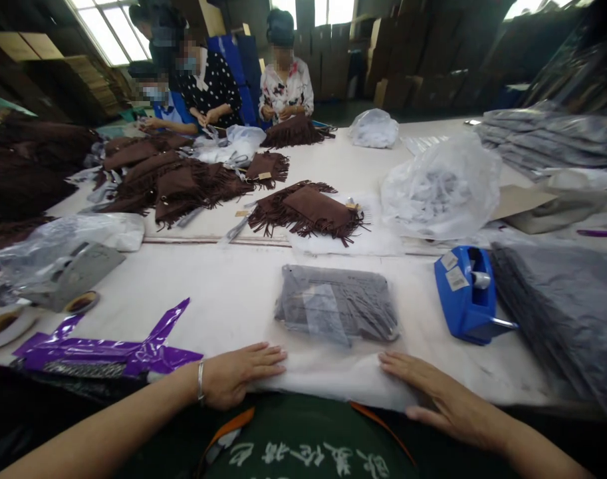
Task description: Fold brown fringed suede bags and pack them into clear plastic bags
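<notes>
My left hand [238, 374] lies flat, fingers stretched out, on the near left end of a clear plastic bag [333, 379] at the table's front edge. My right hand [435, 394] lies flat on the bag's near right end, fingers extended. The bag's far half holds a folded grey fringed garment [338, 307]. Neither hand grips anything.
A blue tape dispenser [467, 293] stands right of the bag, beside a stack of bagged grey garments [567, 313]. Purple plastic strips [108, 349] and a grey tape dispenser [78, 269] lie left. Brown fringed garments [308, 211] and plastic bags [440, 189] lie further back. Three people work at the far end.
</notes>
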The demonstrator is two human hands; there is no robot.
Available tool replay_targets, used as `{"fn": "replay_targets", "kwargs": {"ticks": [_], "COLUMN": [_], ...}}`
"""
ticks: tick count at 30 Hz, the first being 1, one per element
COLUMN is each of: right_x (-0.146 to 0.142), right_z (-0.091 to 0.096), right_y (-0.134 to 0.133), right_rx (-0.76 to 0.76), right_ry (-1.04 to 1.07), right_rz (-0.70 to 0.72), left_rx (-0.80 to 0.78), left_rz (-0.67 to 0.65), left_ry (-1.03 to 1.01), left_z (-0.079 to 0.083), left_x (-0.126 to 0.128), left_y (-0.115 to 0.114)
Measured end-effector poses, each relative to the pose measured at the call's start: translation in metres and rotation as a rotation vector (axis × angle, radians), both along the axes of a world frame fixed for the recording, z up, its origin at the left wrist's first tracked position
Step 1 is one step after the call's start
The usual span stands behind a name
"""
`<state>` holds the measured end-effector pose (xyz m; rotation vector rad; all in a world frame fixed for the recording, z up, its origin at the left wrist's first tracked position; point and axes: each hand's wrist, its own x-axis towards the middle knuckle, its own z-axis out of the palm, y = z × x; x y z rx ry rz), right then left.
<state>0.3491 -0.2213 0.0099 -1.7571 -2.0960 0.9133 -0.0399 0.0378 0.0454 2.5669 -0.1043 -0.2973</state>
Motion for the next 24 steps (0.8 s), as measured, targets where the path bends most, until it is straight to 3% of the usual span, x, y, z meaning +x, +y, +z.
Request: {"fn": "replay_targets", "kwargs": {"ticks": [4,9,13,16,19,21,24], "right_x": [0.006,-0.006,-0.014,-0.02,-0.034,-0.047,-0.062], "right_z": [-0.004,-0.031,-0.046,-0.055,-0.063,-0.065,-0.06], "right_y": [-0.007,0.003,-0.001,-0.003,0.001,0.007,0.017], "right_rx": [0.029,0.262,0.284,0.32,0.342,0.329,0.283], "right_ry": [-0.021,0.175,0.282,0.239,0.004,-0.127,-0.205], "right_rz": [0.052,-0.273,-0.48,-0.593,-0.817,-0.922,-0.986], "left_rx": [-0.01,-0.02,-0.015,-0.021,-0.013,0.068,0.222], "left_rz": [0.025,0.131,0.221,0.473,0.918,1.146,1.249], "left_ry": [-0.056,-0.144,-0.202,-0.363,-0.445,-0.419,-0.351], "left_z": [-0.001,-0.019,-0.036,-0.05,-0.06,-0.064,-0.067], "left_x": [0.007,0.013,0.005,0.006,0.017,0.027,0.038], "left_y": [0.01,0.012,0.005,-0.003,-0.014,-0.02,-0.02]}}
